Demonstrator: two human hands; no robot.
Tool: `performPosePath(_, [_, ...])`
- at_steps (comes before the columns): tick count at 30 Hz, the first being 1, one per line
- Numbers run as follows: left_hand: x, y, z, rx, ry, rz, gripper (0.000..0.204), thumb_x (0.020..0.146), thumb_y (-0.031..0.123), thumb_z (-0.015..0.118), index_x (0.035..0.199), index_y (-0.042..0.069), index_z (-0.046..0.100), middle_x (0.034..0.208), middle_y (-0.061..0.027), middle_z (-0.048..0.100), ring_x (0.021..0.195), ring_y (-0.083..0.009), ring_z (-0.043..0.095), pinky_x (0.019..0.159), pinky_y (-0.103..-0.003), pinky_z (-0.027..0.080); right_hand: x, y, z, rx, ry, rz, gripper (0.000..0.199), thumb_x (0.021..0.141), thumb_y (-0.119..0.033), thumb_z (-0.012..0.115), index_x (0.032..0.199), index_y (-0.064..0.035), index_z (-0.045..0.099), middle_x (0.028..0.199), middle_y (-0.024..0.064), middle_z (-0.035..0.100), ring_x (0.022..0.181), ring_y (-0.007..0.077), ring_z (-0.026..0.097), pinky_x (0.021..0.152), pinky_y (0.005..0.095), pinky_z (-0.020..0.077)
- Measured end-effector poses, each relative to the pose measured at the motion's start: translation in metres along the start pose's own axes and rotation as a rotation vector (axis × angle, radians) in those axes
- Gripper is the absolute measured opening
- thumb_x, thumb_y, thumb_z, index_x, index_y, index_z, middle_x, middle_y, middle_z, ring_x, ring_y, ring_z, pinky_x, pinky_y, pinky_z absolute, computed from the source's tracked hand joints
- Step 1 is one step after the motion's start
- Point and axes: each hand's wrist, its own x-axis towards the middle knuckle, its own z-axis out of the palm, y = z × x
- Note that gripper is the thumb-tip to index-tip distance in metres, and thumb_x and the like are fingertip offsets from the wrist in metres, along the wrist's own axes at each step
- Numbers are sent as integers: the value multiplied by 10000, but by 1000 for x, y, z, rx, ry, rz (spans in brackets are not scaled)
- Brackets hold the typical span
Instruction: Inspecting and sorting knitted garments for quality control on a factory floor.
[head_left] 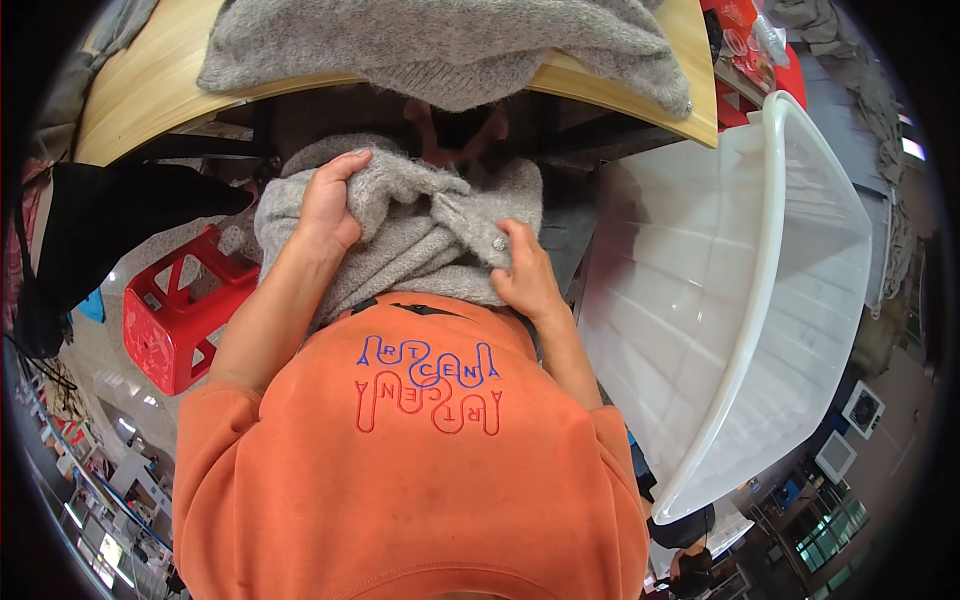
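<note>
A fuzzy grey knitted garment (400,240) lies bunched across my lap, below the edge of the table. At its left side my left hand (332,205) is closed on a fold of the knit, thumb on top. My right hand (524,272) pinches the garment's right part between thumb and fingers. Close to those right fingertips a small round button (499,243) shows on a strip of the knit. Folds hide the rest of the garment's shape.
Another grey knit (440,50) lies on the wooden table (140,105) ahead, overhanging its edge. A large white plastic bin (690,290) stands close on my right. To the left are a red plastic stool (180,310) and a black cloth (120,220).
</note>
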Motion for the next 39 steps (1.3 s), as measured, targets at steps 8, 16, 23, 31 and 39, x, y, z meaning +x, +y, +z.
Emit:
performPosePath(8, [-12,-5,9,203,-129,85,91,799,52,535,849,-4,588,830,-92,629,755,-173,613,712,-296,497,4,2,2,-78,470,-193,337,635,92,484,961,17,528,859,162,585,729,313,589,667,327,479])
performPosePath(16, [-30,-24,31,748,-380,135,67,788,39,590,838,12,626,744,25,598,645,-20,501,576,-177,404,16,-42,-11,-189,399,-563,288,575,93,538,836,-11,596,848,107,605,661,249,565,562,311,450])
performPosePath(23, [-28,-36,27,773,-481,10,64,812,62,583,812,18,629,694,47,563,610,-4,447,520,-163,353,25,-51,3,-177,504,-682,286,561,49,576,842,-4,585,826,107,576,695,251,557,568,328,448])
performPosePath(31, [-25,-39,21,664,-398,23,76,812,43,573,838,0,630,737,9,606,653,-32,510,586,-176,414,32,-47,9,-66,400,-669,319,542,114,533,838,4,582,829,131,563,653,262,552,569,298,468])
performPosePath(39, [-37,-27,23,974,-371,19,44,734,-15,623,771,10,623,650,27,567,599,-12,464,511,-175,374,37,-45,-4,474,-17,-230,269,592,97,474,807,-1,602,839,109,581,716,182,561,630,249,440])
